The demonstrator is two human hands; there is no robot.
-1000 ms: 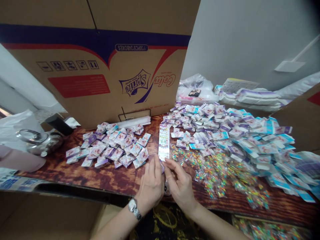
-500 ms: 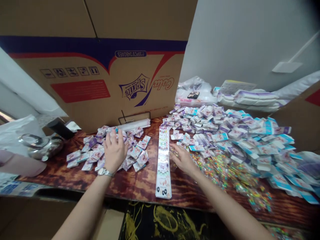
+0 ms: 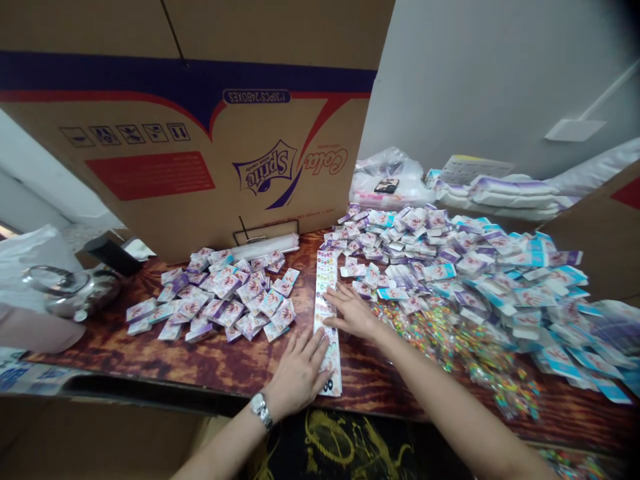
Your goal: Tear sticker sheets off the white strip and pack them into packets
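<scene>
A long narrow stack of printed sticker strips [image 3: 327, 270] lies on the dark red-brown wooden table [image 3: 165, 360], its length running away from me. My left hand [image 3: 299, 369], with a metal watch at the wrist, rests over the near part of the strips, fingers stretched out. Farther up, my right hand [image 3: 354, 311] reaches over them from the right edge, its fingers extended and flat. Neither hand appears to grip anything. To the left is a pile of small filled-looking boxes [image 3: 230, 283] printed with a hand picture.
A big cardboard carton [image 3: 165, 153] stands behind the left pile. At right spread many small open-ended boxes [image 3: 440, 260] and small clear packets of colourful candy [image 3: 465, 340]. A metal kettle [image 3: 83, 290] and a pinkish bottle [image 3: 40, 327] stand far left.
My left hand has left the box pile and come down rightward onto the near part of the strips. My right hand has shifted slightly left over them.
</scene>
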